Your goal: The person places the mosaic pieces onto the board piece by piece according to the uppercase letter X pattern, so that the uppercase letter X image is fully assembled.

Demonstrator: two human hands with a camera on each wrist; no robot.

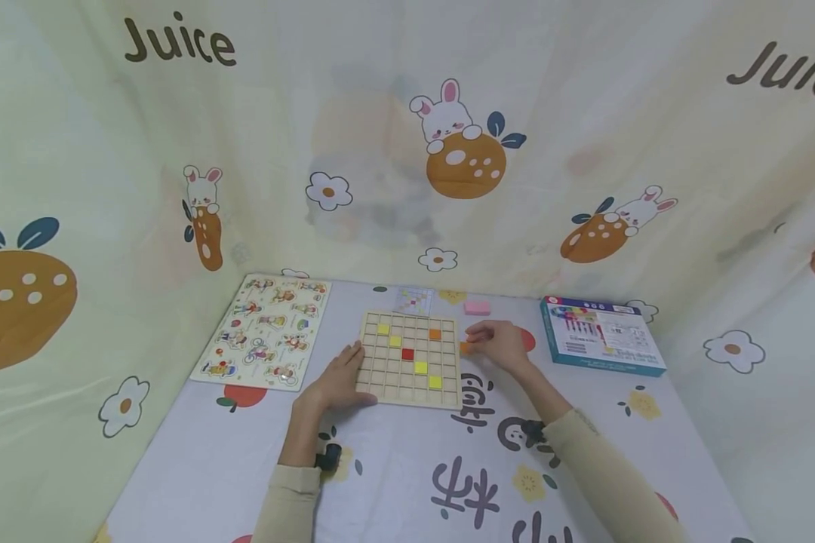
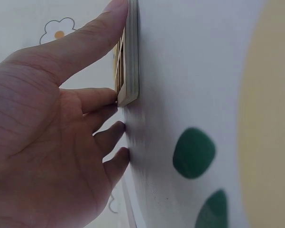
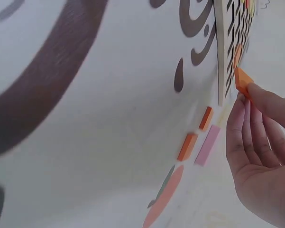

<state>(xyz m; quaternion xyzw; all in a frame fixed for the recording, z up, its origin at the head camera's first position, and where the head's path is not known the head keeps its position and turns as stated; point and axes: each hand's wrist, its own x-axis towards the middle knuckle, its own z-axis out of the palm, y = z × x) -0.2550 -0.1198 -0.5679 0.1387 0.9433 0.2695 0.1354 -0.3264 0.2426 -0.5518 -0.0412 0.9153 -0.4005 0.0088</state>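
Observation:
A wooden grid board (image 1: pixel 383 375) lies on the table with yellow tiles, a red tile (image 1: pixel 407 354) and an orange tile (image 1: pixel 435 334) in its cells. Along the board's left side and front left corner rests my left hand (image 1: pixel 336 381), its fingers extended; the left wrist view shows thumb and fingertips touching the edge. Beyond the board's right edge, my right hand (image 1: pixel 499 345) pinches an orange tile (image 3: pixel 244 81) between thumb and fingertips. Below that hand in the right wrist view, two more orange tiles (image 3: pixel 188 146) lie on the cloth near a pink block (image 3: pixel 207 145).
A small pattern card (image 1: pixel 414 300) lies behind the board. To the left is a picture puzzle board (image 1: pixel 261 332) with cartoon figures. A blue-edged box (image 1: pixel 601 335) sits at the right. Printed cloth covers the table, and a curtain (image 1: pixel 380 151) hangs behind it.

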